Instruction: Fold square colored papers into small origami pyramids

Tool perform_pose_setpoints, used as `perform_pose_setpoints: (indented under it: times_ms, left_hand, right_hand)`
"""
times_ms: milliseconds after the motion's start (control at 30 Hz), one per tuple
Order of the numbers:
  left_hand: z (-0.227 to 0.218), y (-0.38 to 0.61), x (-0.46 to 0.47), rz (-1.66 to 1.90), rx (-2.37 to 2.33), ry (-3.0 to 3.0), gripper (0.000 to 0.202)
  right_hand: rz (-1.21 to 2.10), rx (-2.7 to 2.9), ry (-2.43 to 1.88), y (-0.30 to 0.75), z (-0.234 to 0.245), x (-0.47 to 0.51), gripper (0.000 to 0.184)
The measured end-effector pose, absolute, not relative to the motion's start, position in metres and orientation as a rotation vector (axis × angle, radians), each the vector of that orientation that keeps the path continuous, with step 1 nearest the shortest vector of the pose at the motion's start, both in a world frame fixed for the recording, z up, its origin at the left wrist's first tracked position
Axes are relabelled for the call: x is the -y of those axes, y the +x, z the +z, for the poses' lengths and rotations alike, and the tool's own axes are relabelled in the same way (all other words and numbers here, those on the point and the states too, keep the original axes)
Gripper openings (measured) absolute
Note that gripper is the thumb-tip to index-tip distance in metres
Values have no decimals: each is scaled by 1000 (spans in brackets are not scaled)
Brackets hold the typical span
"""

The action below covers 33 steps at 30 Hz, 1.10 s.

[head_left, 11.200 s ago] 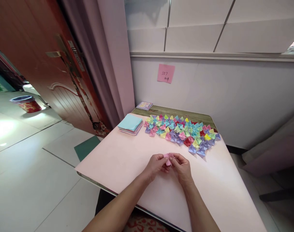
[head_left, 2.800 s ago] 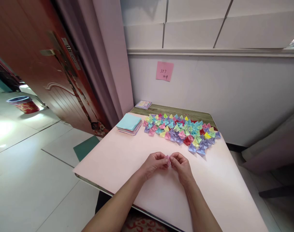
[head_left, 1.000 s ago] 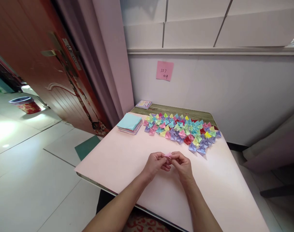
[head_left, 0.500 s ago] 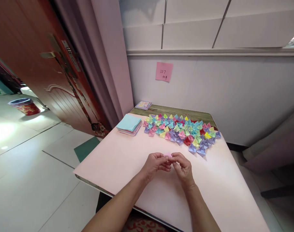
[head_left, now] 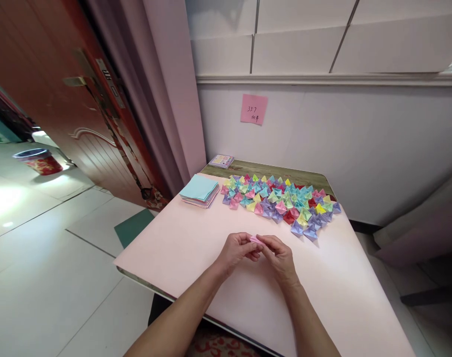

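Between the fingertips of both hands is a small folded piece of pink paper (head_left: 255, 240), held just above the table. My left hand (head_left: 238, 252) pinches it from the left, and my right hand (head_left: 280, 254) grips it from the right with thumb and forefinger. The fingers hide most of its shape. Beyond the hands lie rows of folded paper pieces (head_left: 281, 207) in blue, purple, green, yellow, pink and red. To their left sits a stack of square paper sheets (head_left: 199, 188) with light blue on top.
The table (head_left: 181, 238) has a pale pink cover, with its wood-patterned top (head_left: 285, 171) showing at the back. A packet of cards or paper (head_left: 221, 160) lies in the far left corner. A pink note (head_left: 254, 109) sticks to the wall. A door (head_left: 73, 99) stands at left.
The fingers have shifted on the pink paper, and its visible part now lies slightly further left. My right thumb has come up closer to it. The view has moved slightly.
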<state>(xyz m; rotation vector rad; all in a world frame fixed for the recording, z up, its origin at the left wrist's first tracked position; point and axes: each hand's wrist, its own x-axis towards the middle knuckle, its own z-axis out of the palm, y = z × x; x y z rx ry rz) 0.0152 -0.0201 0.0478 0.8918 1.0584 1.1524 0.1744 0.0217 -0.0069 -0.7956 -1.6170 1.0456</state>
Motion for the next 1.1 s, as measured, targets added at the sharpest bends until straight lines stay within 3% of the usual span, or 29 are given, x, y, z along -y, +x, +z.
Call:
perform_pose_setpoints:
  times_ms: [433, 767, 1100]
  left_hand:
    - [36, 25, 18, 1202, -1324, 1008, 28]
    - [42, 11, 15, 1133, -1316, 1568, 16]
    - [34, 5, 19, 1202, -1384, 1665, 28]
  right_hand:
    - [990, 1668, -953, 169, -1, -15, 18]
    - [1094, 1680, -970, 168, -1, -15, 25]
    - [1243, 1648, -923, 167, -3, -15, 26]
